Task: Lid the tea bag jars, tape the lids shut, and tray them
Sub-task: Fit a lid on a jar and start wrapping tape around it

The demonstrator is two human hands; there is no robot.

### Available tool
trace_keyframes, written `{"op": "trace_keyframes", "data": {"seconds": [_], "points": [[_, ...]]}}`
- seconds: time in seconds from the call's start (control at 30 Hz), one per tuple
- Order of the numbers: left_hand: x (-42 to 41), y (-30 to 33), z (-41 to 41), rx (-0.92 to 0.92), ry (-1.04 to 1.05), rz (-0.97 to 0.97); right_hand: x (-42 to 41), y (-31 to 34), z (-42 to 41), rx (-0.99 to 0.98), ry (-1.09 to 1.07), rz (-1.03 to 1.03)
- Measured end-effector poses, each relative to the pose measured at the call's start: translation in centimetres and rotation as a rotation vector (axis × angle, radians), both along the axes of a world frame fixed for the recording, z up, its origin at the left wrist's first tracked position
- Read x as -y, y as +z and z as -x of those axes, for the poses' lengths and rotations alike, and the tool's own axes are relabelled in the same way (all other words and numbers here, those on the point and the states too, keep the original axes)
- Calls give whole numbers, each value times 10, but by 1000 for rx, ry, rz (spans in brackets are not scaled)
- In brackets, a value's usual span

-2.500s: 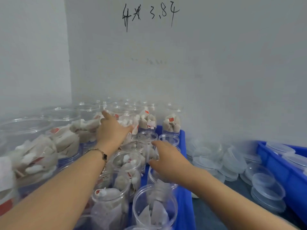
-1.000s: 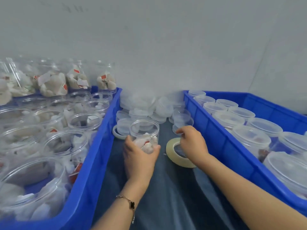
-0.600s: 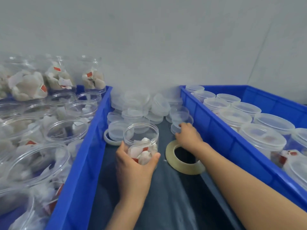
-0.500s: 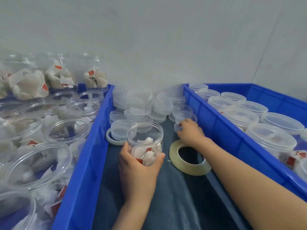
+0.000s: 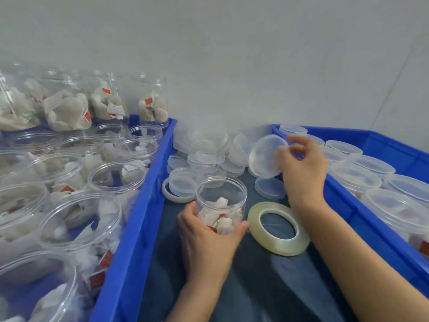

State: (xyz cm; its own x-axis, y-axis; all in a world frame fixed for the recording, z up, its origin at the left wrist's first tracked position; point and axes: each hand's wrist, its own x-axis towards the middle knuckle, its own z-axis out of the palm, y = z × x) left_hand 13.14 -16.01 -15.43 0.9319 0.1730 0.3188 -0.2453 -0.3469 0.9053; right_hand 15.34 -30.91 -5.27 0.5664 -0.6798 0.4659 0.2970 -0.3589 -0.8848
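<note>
Two blue crates flank the tape roll (image 5: pixel 278 227): the left crate (image 5: pixel 139 217) of open tea bag jars, the right crate (image 5: pixel 348 205) of lidded ones. Just left of the roll, the left hand (image 5: pixel 209 238) wraps the open jar (image 5: pixel 220 203); beyond it, the right hand (image 5: pixel 301 168) pinches a lid (image 5: pixel 264 159), lifted from the pile since half a second ago. Risk: the tilted lid may seat crooked.

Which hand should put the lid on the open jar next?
Right. The right hand already holds a lid raised above the pile, while the left hand grips the open jar upright.
</note>
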Motion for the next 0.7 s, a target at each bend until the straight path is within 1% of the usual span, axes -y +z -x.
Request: {"op": "trace_keyframes", "data": {"seconds": [0.03,0.07,0.1,0.13,0.2,0.27,0.33,0.43,0.5,0.57,0.63,0.7], "points": [[0,1,2,8,-9,15,-5,9,11,103,113,-241],[0,2,5,28,-22,40,-10,16,22,129,213,-422],[-1,3,7,65,-38,82,-15,18,31,85,291,-509],[-1,5,9,114,-57,139,-20,16,38,4,354,-522],[-4,8,12,215,-97,242,-28,4,45,-155,400,-435],[-7,10,14,268,-116,255,-33,-9,46,-248,356,-293],[-9,11,14,281,-96,244,-39,-17,46,-274,352,-181],[-12,12,14,332,-68,158,-52,-28,51,-270,442,-51],[-13,13,13,312,-108,157,-60,-40,56,-244,531,-64],[-12,13,12,241,-198,219,-64,-50,59,-199,595,-104],[-10,12,10,192,-231,256,-65,-55,59,-140,631,-113],[-9,10,9,190,-234,287,-65,-58,60,-111,636,-121]]}}
